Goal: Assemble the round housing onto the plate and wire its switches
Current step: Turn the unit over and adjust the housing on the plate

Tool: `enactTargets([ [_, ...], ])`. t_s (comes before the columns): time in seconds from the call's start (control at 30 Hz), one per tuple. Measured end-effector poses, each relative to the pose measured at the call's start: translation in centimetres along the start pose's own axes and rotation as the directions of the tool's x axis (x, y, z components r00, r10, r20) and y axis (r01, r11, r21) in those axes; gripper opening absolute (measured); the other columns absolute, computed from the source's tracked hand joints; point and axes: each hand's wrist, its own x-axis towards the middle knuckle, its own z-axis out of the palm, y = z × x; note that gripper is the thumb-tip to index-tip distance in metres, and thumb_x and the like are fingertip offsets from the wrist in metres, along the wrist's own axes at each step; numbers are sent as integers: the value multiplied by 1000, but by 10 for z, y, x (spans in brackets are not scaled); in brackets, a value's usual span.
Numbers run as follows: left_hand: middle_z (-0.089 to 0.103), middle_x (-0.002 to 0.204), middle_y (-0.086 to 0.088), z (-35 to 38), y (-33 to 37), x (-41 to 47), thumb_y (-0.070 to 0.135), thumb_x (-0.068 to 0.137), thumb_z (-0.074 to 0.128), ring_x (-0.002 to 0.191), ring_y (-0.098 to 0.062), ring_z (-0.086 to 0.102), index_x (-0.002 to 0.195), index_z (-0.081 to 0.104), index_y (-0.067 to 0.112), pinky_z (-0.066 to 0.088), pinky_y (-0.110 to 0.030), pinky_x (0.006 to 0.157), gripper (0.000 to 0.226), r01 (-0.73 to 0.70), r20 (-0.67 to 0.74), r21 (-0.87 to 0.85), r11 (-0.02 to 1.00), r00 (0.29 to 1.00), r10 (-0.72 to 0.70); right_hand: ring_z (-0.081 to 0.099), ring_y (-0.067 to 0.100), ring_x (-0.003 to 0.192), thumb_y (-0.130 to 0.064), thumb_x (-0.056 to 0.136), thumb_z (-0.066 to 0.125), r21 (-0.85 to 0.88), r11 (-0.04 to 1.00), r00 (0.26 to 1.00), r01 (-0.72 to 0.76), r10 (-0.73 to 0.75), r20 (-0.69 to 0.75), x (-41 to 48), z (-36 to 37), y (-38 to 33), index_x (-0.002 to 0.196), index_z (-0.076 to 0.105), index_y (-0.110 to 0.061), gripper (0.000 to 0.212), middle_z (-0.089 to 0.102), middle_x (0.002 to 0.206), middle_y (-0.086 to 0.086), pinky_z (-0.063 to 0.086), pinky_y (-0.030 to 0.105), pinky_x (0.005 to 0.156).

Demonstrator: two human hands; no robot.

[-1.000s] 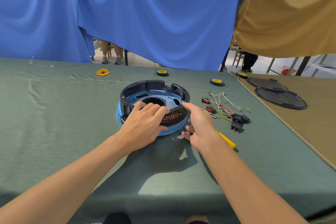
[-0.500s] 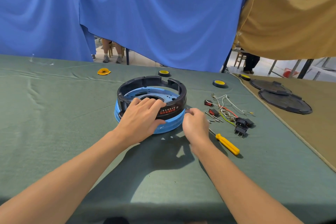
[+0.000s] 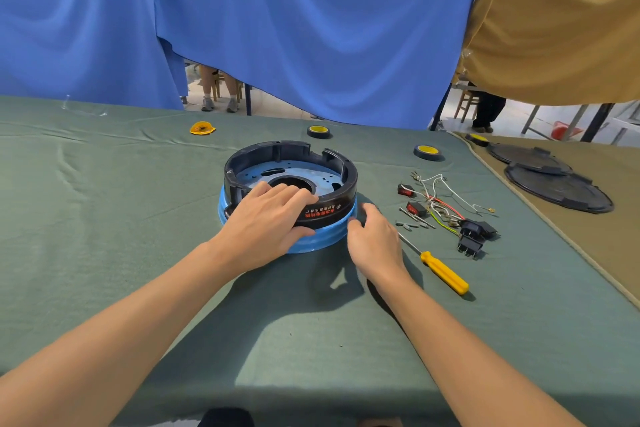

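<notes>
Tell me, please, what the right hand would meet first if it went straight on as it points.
Probably the rim of the blue plate under the black housing; the right hand's fingertips lie beside it, depth unclear.

Bright daylight comes from beyond the blue curtain (image 3: 311,28), and the floor (image 3: 512,125) at far right is washed out. The left hand (image 3: 266,218) and right hand (image 3: 375,243) throw soft dark shadows toward the viewer on the green tablecloth (image 3: 104,218). The centre is sharp; the wide lens bows the cloth's far edge and the curtain folds.
</notes>
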Motion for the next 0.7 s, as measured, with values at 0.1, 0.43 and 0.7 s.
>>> enactTargets([
  [0.1, 71, 103, -5, 0, -3, -4, 39, 79, 81, 89, -25, 66, 113, 64, 8, 48, -36, 78, 50, -18, 5, 4, 1000, 1000, 18, 48, 25, 125, -28, 99, 42, 101, 994, 999, -34, 34, 7, 0, -4, -4, 137, 45, -20, 39, 54, 136, 2, 39, 40, 99],
  [0.43, 63, 96, 1, -10, -3, 13, 50, 78, 76, 83, -26, 57, 101, 37, 18, 36, -34, 68, 55, -4, 232, 33, 999, 973, -4, 64, 24, 71, -26, 89, 57, 724, 294, 772, -624, 377, 512, 7, -43, -44, 80, 51, -8, 21, 65, 79, 15, 45, 44, 67],
  [0.7, 58, 133, -6, -13, -6, -9, 59, 77, 72, 124, -29, 53, 125, 62, 11, 39, -49, 100, 68, -75, 22, 92, 993, 997, 73, 53, 26, 59, -17, 85, 49, 745, 217, 731, -631, 488, 477, -3, -38, -57, 72, 48, -10, 15, 53, 71, 11, 53, 45, 60],
])
